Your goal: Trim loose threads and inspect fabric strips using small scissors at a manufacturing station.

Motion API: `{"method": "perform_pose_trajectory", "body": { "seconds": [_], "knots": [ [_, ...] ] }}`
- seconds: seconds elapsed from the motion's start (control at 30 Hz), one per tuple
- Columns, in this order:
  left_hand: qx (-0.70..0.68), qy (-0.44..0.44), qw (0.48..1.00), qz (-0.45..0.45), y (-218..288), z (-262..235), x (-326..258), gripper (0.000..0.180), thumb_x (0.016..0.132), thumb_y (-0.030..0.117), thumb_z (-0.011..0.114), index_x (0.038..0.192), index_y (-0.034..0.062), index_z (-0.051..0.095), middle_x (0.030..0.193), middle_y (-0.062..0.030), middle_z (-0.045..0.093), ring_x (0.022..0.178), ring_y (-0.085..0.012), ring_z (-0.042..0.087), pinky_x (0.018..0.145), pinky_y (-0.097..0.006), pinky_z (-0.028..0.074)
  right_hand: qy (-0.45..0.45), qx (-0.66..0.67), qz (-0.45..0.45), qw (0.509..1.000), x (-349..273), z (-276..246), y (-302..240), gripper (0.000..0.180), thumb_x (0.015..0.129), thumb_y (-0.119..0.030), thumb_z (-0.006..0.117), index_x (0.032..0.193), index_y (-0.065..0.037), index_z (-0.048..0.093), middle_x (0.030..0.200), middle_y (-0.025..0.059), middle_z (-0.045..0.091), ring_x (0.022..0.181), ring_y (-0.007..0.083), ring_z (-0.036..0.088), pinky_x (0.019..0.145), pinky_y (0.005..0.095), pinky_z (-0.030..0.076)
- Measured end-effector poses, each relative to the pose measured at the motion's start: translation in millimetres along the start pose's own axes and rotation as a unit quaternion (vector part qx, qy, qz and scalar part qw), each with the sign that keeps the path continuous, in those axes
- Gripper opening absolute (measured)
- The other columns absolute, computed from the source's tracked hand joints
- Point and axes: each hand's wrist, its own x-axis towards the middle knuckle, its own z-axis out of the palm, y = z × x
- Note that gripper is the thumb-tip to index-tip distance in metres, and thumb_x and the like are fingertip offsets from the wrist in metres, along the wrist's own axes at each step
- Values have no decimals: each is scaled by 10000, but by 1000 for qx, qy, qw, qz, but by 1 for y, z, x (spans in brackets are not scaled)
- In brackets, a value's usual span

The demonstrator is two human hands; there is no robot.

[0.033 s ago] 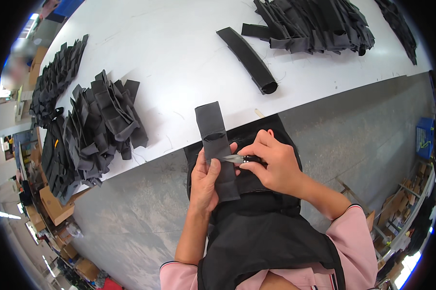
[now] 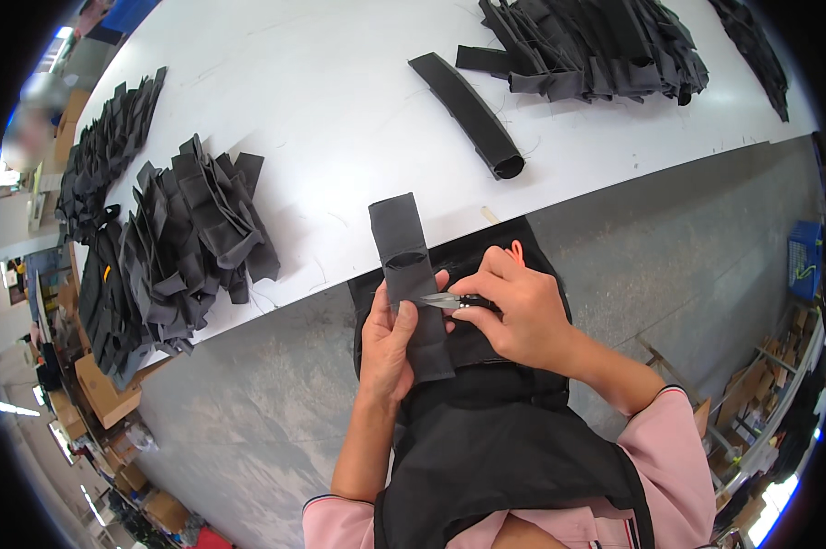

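My left hand is closed around a dark grey fabric strip, thumb on top and fingers behind it. The strip lies lengthwise away from me, with a slit-like fold across its upper half. My right hand pinches a pair of thread snips with a black handle. Their metal blades point left and lie over the strip beside my left thumb; whether they touch the cloth I cannot tell. An orange loop sticks up behind my right hand.
On the white table ahead lies a single black fabric tube. Piles of dark strips stand at the left and far right. Cardboard boxes are at the left, and a blue crate is at the right.
The orange loop shows a little more above my right hand. Both hands, the strip and the snips have kept nearly the same place.
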Motion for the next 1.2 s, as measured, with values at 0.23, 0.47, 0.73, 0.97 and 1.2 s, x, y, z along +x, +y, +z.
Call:
{"method": "perform_pose_trajectory", "body": {
  "seconds": [0.23,0.47,0.73,0.97,1.2],
  "knots": [
    [-1,12,1000,-20,3,4,-1,389,948,208,522,1263,12,409,1211,-199,557,951,-218,629,772,-327,550,-18,-30,-37,999,3,4,7,172,715,-75,713,870,-57,642,757,39,485,572,187,526,540,267,417],
    [60,-30,995,-70,6,-4,-3,313,964,209,495,1181,-13,460,1003,-131,629,761,-187,655,663,-276,543,-40,169,50,984,12,6,-1,155,726,-17,682,880,-25,658,744,45,469,629,140,513,582,248,427],
    [219,-19,972,-80,11,-1,-8,230,967,160,487,1102,-26,497,809,-99,645,652,-142,634,606,-245,518,-48,-14,-46,998,6,5,4,194,685,-59,726,863,-51,649,746,46,489,593,184,519,525,295,421],
    [255,-52,961,-94,16,-5,-8,278,957,142,501,1166,-42,484,780,-85,647,651,-126,628,613,-240,511,-62,-38,-86,994,6,4,8,234,652,-61,731,873,-62,654,739,50,492,598,205,515,537,307,422],
    [288,-77,950,-95,19,-3,-11,255,952,145,499,1130,-38,504,796,-66,657,667,-105,628,624,-231,502,-68,-34,-115,990,7,7,9,228,647,-59,724,864,-60,654,730,49,500,598,208,519,533,309,424]
  ]
}}
